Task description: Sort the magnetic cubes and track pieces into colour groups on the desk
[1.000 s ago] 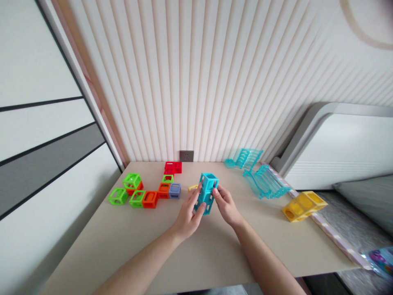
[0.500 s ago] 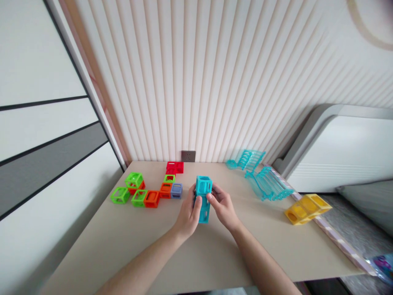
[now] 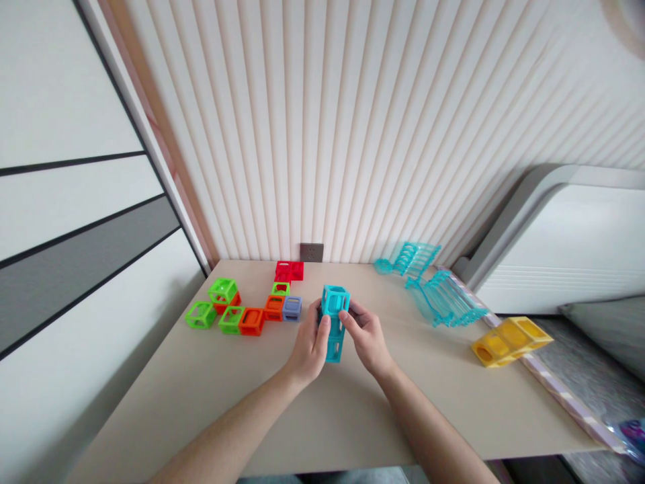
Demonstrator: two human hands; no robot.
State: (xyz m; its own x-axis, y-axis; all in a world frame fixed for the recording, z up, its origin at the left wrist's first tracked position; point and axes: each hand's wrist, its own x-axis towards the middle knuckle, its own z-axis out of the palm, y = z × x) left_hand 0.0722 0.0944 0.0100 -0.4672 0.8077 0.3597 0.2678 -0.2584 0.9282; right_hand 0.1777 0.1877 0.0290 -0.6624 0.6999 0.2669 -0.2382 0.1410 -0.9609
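Note:
A column of joined light-blue hollow cube blocks [image 3: 336,300] is held above the middle of the table. My left hand [image 3: 310,343] is closed on its left side, thumb lying along the front. My right hand [image 3: 369,336] grips the upper right side, its thumb pressed near the joint below the top cube. The fingers behind the blocks are partly hidden. To the left lie green cube blocks [image 3: 200,314], orange cube blocks [image 3: 252,321] and a purple-blue cube block [image 3: 292,308]. Red cube blocks [image 3: 289,271] lie farther back.
Clear turquoise plastic racks [image 3: 446,302] lie at the back right of the table [image 3: 211,403]. Joined yellow blocks [image 3: 508,341] rest at its right edge. A dark wall socket [image 3: 311,253] sits behind, and a plastic-wrapped item [image 3: 632,433] is at the lower right.
The view has shifted slightly, so the things on the table appear a little displaced. Both hands still hold the light-blue blocks, with the right thumb slightly higher on them.

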